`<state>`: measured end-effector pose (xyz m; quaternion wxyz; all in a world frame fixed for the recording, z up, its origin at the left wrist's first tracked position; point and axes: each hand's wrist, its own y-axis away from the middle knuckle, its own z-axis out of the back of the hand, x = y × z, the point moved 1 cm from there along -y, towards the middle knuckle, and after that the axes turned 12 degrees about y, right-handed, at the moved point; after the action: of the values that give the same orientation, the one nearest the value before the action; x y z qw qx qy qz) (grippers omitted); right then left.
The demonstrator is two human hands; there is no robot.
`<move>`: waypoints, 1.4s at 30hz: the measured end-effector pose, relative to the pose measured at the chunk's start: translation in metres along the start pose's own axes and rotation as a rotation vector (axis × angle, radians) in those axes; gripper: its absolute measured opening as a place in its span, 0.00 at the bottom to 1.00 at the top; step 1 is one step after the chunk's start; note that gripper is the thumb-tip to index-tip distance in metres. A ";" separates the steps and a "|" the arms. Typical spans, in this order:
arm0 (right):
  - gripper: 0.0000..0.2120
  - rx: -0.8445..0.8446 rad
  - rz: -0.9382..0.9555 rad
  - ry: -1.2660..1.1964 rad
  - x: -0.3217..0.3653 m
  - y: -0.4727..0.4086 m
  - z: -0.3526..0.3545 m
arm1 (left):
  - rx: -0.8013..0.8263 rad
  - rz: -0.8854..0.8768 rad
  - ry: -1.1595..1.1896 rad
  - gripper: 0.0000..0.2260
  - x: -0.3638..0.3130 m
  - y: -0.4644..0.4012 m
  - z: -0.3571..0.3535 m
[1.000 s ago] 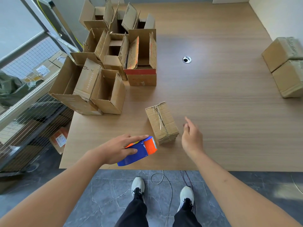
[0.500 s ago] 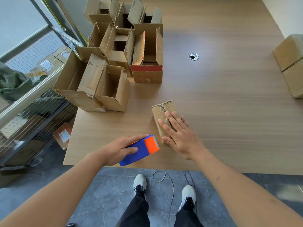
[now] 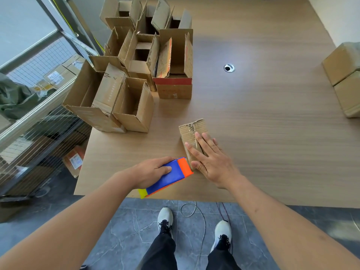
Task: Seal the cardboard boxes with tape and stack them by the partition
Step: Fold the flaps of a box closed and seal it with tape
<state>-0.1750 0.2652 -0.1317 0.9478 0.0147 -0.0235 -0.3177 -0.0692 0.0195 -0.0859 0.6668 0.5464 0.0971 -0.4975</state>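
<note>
View from my head camera, looking down over the wood-grain table; my right hand lies flat with straight, spread fingers on top of the small closed brown cardboard box, which sits near the table's front edge, its rough centre seam running away from me; my left hand grips the blue-and-orange tape dispenser, fingers and thumb curled round its blue body; the dispenser's orange end sits just beside the box's near end, close to my right thumb, and whether it touches the cardboard I cannot tell; its yellow tail juts past the table edge. Behind and to the left, a cluster of open brown cardboard boxes stands with flaps raised, one bearing a red band along its front rim; at the far right edge, two stacked closed cardboard boxes rest well apart from the one under my hand; a round metal cable port sits in the table between the two groups; below, my white shoes stand on grey tiled floor.
</note>
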 end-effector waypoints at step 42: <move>0.29 0.050 -0.143 -0.199 0.013 -0.005 0.029 | -0.124 -0.473 -0.133 0.37 0.001 0.045 0.045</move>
<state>-0.1693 0.2528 -0.1021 0.9149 0.0081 -0.1243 -0.3839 -0.0528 -0.0224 -0.0407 0.5690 0.4325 0.2087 -0.6675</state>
